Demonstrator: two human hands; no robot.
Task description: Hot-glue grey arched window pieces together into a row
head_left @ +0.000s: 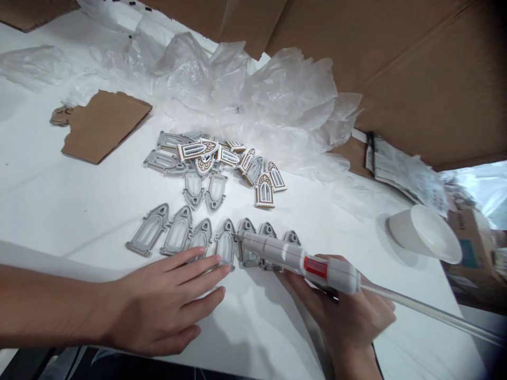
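Note:
My right hand [340, 311] is shut around a white hot glue gun [285, 258] with a red trigger part, and a long clear glue stick [431, 311] runs out of its back. The gun's metal nozzle sits at the top of a grey arched window piece [247, 248], one of several in a row. My left hand [166, 301] lies flat on the white surface, fingers spread, with its fingertips against the neighbouring arched piece [225, 244]. Farther off lies a heap of similar pieces [209, 158], some with white and gold fronts.
Crumpled clear plastic sheeting [253, 100] lies behind the pieces, beside a torn cardboard piece [105, 126]. A white paper cup [423, 232] lies on its side at the right, near the white table's edge [447, 301]. A cardboard flap [396, 63] overhangs the back.

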